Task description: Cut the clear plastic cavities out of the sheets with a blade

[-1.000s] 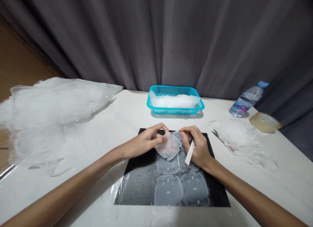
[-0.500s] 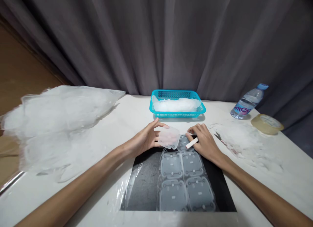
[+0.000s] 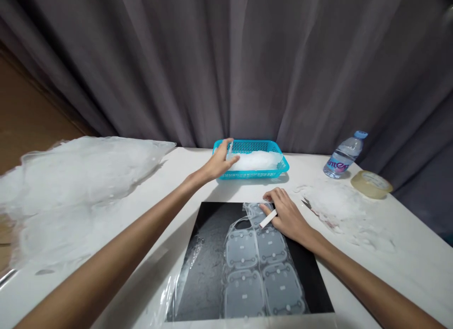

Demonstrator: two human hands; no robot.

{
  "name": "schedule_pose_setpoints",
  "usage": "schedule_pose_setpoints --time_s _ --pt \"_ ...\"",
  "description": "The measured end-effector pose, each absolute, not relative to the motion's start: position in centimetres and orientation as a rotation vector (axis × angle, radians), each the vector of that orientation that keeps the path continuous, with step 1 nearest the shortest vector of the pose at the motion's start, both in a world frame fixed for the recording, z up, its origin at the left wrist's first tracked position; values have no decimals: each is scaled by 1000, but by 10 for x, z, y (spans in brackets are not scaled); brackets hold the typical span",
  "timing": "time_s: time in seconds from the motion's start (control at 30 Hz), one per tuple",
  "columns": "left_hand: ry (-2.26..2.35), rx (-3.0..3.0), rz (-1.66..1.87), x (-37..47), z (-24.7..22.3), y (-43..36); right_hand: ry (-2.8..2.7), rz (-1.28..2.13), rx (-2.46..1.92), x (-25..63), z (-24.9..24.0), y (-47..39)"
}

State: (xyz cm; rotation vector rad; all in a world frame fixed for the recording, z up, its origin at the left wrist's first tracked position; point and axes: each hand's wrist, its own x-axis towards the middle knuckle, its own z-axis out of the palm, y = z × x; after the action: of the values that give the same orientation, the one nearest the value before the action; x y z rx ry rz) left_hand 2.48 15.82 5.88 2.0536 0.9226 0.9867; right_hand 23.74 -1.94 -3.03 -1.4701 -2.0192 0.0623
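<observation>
Thumb and forefinger of our left grip (image 3: 218,164) stand apart at the near left part of a teal basket (image 3: 253,174) in the head view. Between them we see the thin edge of a translucent piece (image 3: 230,148), but we cannot tell whether our fingers pinch it or leave it loose. Just right of that grip, inside the basket, lies a pile of whitish pieces (image 3: 260,160). Our right grip (image 3: 286,215) is closed around a slim white stick (image 3: 268,219), which slants down and left from under the fingers. The thumb and fingertips of the same grip rest on the upper end of a clear sheet (image 3: 241,249) marked with rounded grey squares. Left of our right grip, a looped strip of that sheet rings a dark gap. The sheet lies on a black mat (image 3: 209,253), which spreads below and to the left of our right grip.

To the right of our right grip we have a dark pointed blade (image 3: 306,204), partly covered by a heap of clear scraps (image 3: 339,201). Farther right and beyond that grip, a water bottle (image 3: 340,158) stands near a roll of tape (image 3: 371,184). Well to the left of our left grip, a large stack of translucent sheets (image 3: 85,171) covers that side of our white desk (image 3: 184,161). Beyond both grips hangs a grey curtain (image 3: 255,60).
</observation>
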Motion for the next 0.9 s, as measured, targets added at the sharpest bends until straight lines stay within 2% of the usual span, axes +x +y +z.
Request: schedule_pose_setpoints --time_s 0.1,0.23,0.43,0.57,0.77,0.9 --pt "936 2189 958 29 56 148 -2016 63 -1460 237 -31 -19" --pt "883 2336 930 20 49 81 -2015 80 -1448 236 -30 -19" --pt "768 2617 448 12 14 -19 -1976 111 -1454 237 -32 -18" --pt "898 2635 396 5 -2 -22 -1921 154 -1455 238 -30 -18" --pt "1060 2622 268 -9 0 2 -1756 267 -1389 247 -12 -21" --pt "1063 2605 200 -11 10 12 -1780 522 -1306 264 7 -32"
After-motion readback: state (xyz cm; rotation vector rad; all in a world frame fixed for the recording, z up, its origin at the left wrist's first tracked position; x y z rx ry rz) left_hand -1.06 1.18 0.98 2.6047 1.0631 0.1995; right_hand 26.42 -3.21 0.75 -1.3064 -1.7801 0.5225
